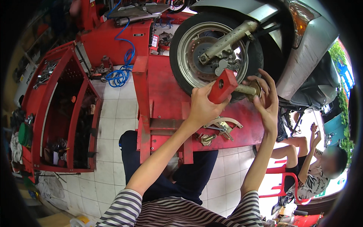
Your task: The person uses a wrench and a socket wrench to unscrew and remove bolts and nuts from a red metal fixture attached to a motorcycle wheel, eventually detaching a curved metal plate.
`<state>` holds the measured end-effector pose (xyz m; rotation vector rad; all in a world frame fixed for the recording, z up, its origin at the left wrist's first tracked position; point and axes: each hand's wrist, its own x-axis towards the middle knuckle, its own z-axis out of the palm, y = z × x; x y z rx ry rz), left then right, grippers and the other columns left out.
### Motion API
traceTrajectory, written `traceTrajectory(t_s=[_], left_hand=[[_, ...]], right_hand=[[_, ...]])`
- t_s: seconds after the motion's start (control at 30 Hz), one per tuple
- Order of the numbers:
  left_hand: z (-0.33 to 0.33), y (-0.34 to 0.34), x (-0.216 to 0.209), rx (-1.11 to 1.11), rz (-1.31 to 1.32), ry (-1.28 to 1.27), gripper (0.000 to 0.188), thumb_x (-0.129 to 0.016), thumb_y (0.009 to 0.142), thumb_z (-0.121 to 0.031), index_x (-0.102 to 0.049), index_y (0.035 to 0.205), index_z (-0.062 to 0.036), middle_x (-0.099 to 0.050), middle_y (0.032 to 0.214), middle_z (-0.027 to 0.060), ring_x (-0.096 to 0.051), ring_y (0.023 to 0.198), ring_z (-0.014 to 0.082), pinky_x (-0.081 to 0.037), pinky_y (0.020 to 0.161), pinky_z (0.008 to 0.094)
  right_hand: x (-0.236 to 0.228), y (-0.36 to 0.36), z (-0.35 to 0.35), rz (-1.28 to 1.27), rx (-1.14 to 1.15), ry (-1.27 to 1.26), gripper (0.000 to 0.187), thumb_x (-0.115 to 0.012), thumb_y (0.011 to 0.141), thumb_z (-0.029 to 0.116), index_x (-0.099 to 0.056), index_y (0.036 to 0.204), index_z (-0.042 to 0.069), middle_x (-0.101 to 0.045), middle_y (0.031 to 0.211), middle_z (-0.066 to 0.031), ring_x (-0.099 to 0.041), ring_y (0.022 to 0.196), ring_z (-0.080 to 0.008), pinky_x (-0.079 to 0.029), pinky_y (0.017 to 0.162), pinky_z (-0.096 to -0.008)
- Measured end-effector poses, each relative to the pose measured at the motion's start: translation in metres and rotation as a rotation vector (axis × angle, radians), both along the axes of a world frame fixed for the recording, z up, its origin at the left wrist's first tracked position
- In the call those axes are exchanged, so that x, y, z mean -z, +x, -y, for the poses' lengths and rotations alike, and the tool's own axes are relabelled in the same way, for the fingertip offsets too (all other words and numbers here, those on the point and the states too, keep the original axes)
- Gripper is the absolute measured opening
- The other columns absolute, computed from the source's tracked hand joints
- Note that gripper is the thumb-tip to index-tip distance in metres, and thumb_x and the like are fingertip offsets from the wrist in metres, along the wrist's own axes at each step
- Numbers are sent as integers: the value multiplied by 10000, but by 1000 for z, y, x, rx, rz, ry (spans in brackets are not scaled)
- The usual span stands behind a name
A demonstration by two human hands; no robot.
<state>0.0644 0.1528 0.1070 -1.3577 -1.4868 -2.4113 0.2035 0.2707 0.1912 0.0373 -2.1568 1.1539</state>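
My left hand (204,104) is wrapped round a red square metal tube (224,86), which has a round hole near its top. A thick, dull metal bolt (245,89) sticks out of the tube's right side and ends in a brass-coloured knob (257,90). Curled fingers of my right hand (267,108) grip that knob at its rim. Below my hands, a metal clamp piece with a curved arm (225,128) lies on the red lift platform (166,81), beside a second brass-coloured knob (207,139).
Just ahead stands a scooter's front wheel (183,72) on the platform. A red upright post (140,87) rises left of my arm. Further left are an open red tool cabinet (56,117) and a coiled blue hose (119,77). A person (314,170) sits on a red chair at right.
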Motion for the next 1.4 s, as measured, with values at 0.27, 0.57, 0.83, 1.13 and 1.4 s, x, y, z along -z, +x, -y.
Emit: traceTrajectory(t_s=[0.27, 0.57, 0.83, 1.13, 1.4], left_hand=[[7, -2, 0, -39, -57, -83, 291, -779, 760, -168, -675, 980, -9, -715, 809, 110, -694, 708, 225, -506, 732, 319], [1, -3, 4, -35, -84, -36, 270, -762, 762, -124, -673, 984, 1, -704, 759, 111, -702, 666, 197, -519, 645, 301], [7, -2, -4, -61, -64, -87, 278, -780, 742, -89, -659, 968, 19, -683, 735, 110, -675, 672, 165, -513, 631, 288], [7, 1, -3, 12, -14, -100, 223, -769, 768, -78, -658, 927, 32, -691, 721, 82, -644, 621, 109, -499, 612, 265], [3, 3, -3, -23, -16, -104, 281, -770, 770, -81, -661, 992, 51, -713, 782, 107, -651, 687, 88, -513, 662, 265]], right_hand=[[18, -10, 6, -152, 201, -8, 461, -307, 1073, 336, -404, 1343, -24, -561, 1222, -150, -607, 1065, -207, -487, 914, -321], [33, -27, 16, -221, 468, -34, 446, -280, 1076, 308, -556, 1135, -38, -642, 980, -132, -635, 810, -161, -522, 712, -267], [41, -27, 13, -157, 389, -246, 611, -214, 1072, 420, -605, 1101, -49, -615, 744, -62, -587, 584, -125, -437, 503, -245], [49, 3, -3, 109, 126, -225, 760, -258, 993, 638, -600, 1093, -33, -613, 736, -58, -579, 631, -117, -399, 526, -249], [36, -21, -13, -374, 237, 288, 452, -408, 1014, 360, -568, 1192, -24, -589, 1139, -166, -602, 992, -237, -484, 858, -364]])
